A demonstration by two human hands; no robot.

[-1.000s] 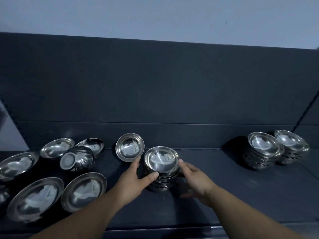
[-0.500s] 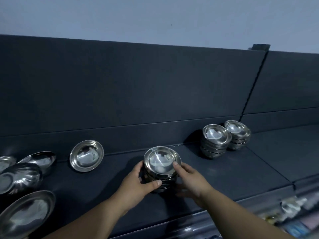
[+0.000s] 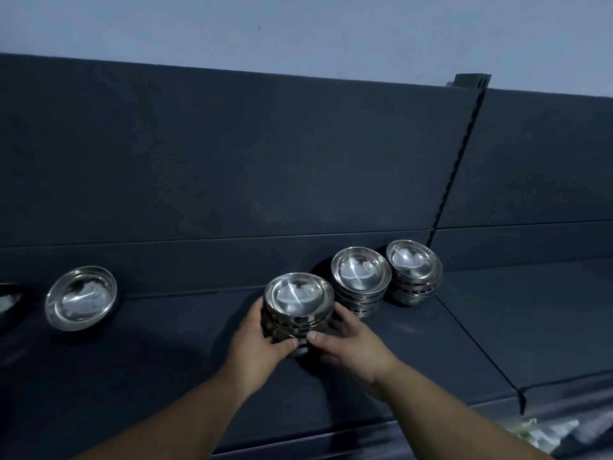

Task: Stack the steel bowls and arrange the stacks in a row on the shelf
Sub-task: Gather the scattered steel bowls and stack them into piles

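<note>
- Stack of shiny round steel bowls [image 3: 299, 305], nested one inside another, is seen at the middle of the dark grey shelf [image 3: 481, 333], gripped from both sides.
- Left hand [image 3: 255, 340] is curled round the stack's left flank, with the thumb laid across the lower front.
- Right hand [image 3: 353, 346] is wrapped round the right flank, and its thumb is almost met by the left thumb at the front.
- Whether the base is resting on the shelf or raised just off it cannot be told.
- Second stack of steel bowls [image 3: 361, 277] is found just beside it to the right, a little farther back, against the dark back panel [image 3: 232, 161].
- Third stack of steel bowls [image 3: 414, 268] is set close against the second, below the notched upright post [image 3: 459, 167].
- Single steel bowl [image 3: 81, 297] is propped tilted against the back panel well to the left, hollow turned towards the camera.
- Part of another steel bowl [image 3: 7, 302] is cut off by the left border.
</note>
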